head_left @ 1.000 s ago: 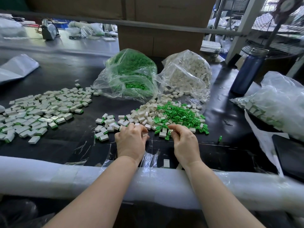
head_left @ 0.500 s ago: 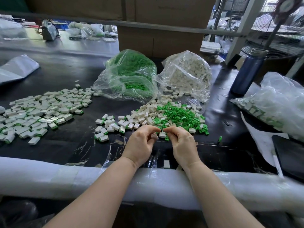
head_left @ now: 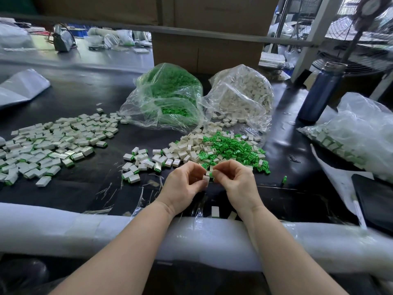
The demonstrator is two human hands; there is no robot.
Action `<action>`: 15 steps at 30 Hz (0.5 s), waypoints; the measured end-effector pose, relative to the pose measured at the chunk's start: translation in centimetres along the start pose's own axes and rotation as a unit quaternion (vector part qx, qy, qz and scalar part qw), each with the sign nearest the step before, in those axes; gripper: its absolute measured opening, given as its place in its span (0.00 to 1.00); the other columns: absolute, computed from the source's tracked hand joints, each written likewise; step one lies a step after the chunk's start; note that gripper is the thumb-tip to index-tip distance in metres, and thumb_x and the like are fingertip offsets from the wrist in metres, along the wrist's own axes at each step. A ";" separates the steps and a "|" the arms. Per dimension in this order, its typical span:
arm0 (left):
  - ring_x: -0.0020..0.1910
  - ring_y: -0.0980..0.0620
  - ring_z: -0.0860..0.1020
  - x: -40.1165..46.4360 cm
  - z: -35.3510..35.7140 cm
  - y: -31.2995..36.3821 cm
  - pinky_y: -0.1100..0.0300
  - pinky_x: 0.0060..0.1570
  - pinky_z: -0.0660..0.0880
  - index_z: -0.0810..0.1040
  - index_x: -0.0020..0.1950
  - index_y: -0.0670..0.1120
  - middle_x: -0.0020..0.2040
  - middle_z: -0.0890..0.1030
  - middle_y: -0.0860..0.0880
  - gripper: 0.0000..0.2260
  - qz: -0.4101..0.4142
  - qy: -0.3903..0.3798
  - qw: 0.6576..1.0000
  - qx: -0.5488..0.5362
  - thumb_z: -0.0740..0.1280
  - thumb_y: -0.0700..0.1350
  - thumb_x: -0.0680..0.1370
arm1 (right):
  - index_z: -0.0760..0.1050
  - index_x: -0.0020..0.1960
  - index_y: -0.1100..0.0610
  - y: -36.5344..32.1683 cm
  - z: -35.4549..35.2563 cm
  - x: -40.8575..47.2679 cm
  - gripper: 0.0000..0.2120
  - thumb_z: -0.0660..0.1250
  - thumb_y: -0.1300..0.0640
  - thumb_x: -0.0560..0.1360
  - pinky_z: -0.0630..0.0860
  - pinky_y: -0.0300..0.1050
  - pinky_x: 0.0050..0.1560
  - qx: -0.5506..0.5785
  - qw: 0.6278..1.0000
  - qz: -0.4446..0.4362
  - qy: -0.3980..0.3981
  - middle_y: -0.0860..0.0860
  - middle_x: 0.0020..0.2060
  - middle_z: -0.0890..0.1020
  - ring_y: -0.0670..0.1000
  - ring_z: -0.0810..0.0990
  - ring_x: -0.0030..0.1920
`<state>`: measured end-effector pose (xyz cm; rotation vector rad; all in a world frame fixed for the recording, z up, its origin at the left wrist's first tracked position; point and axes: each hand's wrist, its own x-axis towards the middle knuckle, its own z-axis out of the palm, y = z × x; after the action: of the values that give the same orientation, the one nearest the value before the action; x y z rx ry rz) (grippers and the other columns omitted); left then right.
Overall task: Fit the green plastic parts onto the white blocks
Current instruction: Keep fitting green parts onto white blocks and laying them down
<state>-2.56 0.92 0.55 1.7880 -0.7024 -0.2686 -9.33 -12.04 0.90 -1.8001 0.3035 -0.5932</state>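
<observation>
My left hand (head_left: 184,184) pinches a small white block (head_left: 205,179) just above the black table. My right hand (head_left: 236,181) pinches a green plastic part (head_left: 210,173) right beside that block, fingertips of both hands almost meeting. Behind the hands lies a loose heap of white blocks (head_left: 187,149) and green parts (head_left: 231,148). To the left spreads a pile of white blocks with green edges (head_left: 53,143). Two clear bags stand further back: one of green parts (head_left: 168,96), one of white blocks (head_left: 242,96).
A white foam-wrapped bar (head_left: 63,228) runs along the near table edge. Two stray white blocks (head_left: 215,211) lie near it. A blue bottle (head_left: 319,92) stands at the right, with another plastic bag (head_left: 357,135) and a dark tablet (head_left: 374,199). Cardboard boxes (head_left: 204,50) rise behind.
Both hands left the heap, each with a piece picked up, and drew together toward me; the white block and green part now sit almost touching between my fingertips.
</observation>
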 end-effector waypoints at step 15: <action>0.41 0.55 0.78 0.2 -0.1 -0.2 0.69 0.46 0.75 0.79 0.45 0.46 0.41 0.81 0.49 0.04 -0.011 -0.010 1.000 -0.001 0.71 0.39 0.73 | 0.78 0.37 0.54 0.0 0.1 0.0 0.09 0.71 0.67 0.70 0.76 0.34 0.39 0.008 1.000 0.013 -0.011 0.48 0.32 0.81 0.43 0.78 0.34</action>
<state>-2.23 0.92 0.41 1.7937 -0.6962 -0.3014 -9.29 -11.96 0.83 -1.7833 0.3064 -0.5558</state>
